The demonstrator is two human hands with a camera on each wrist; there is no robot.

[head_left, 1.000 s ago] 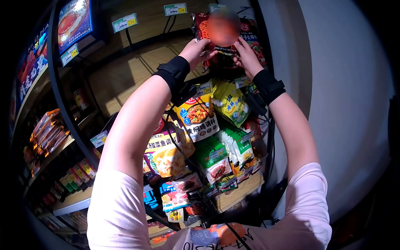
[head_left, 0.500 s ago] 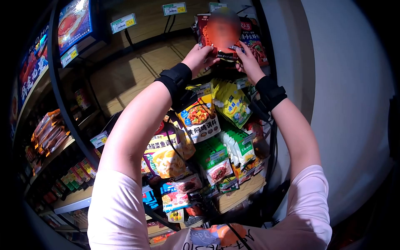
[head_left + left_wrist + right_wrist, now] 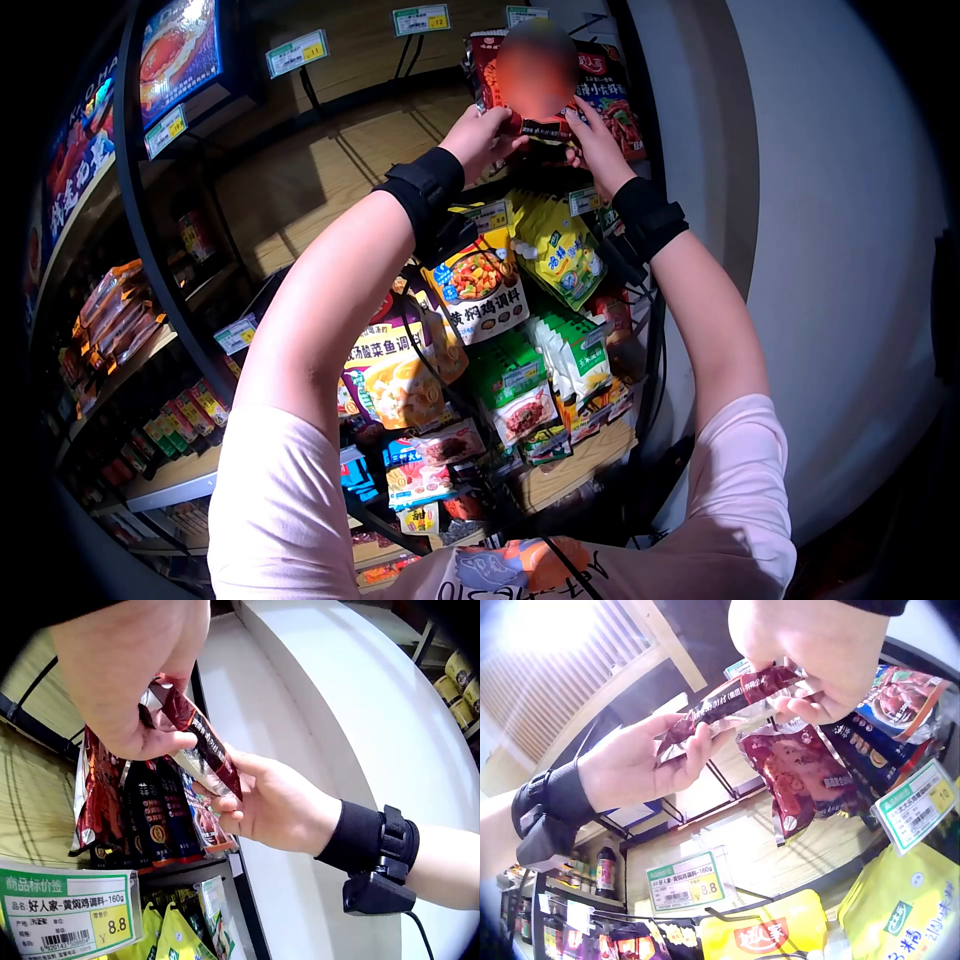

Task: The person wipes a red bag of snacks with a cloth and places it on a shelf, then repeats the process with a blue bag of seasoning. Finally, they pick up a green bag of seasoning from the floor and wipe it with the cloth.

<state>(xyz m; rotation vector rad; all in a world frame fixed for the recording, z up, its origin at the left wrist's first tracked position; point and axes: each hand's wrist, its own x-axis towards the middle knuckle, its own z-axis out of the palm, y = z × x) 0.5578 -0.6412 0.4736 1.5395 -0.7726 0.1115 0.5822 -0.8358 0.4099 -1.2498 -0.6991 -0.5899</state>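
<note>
A wooden-backed shelf unit (image 3: 300, 185) spans left to centre; a pale wall (image 3: 850, 250) fills the right. A blue box (image 3: 182, 55) stands upper left; packets (image 3: 478, 275) hang lower centre. Upper centre, the left hand (image 3: 480, 138) and right hand (image 3: 600, 148) pinch a red packet (image 3: 538, 88) between them.

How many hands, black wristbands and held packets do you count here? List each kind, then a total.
Hands: 2
Black wristbands: 2
Held red packet: 1
Total: 5
</note>
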